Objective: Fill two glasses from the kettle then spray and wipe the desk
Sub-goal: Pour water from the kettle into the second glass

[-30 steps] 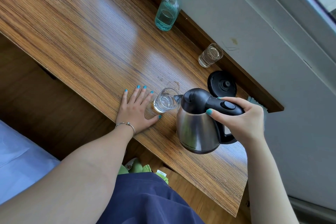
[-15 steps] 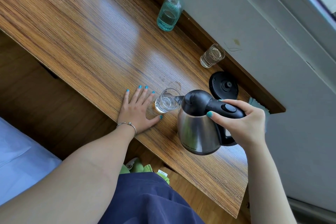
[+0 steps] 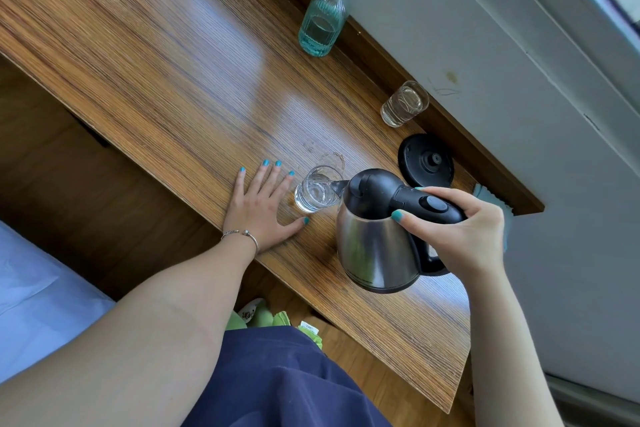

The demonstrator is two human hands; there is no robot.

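Note:
My right hand (image 3: pixel 460 229) grips the black handle of a steel kettle (image 3: pixel 375 246), which is tilted with its spout over a clear glass (image 3: pixel 316 191) near the desk's front edge. Water stands in that glass. My left hand (image 3: pixel 263 210) lies flat on the wooden desk (image 3: pixel 180 55) just left of the glass, fingers spread, thumb beside the glass base. A second glass (image 3: pixel 403 104) holding water stands by the wall. A teal spray bottle (image 3: pixel 323 19) stands further along the wall. A light blue cloth (image 3: pixel 491 199) peeks out behind my right hand.
The kettle's black round base (image 3: pixel 426 160) sits on the desk between the kettle and the wall. A grey wall (image 3: pixel 519 62) runs along the desk's back edge. A pale blue bed sheet (image 3: pixel 31 291) lies at lower left.
The kettle stays tilted over the near glass and the water in it has risen slightly. My left hand has kept its place.

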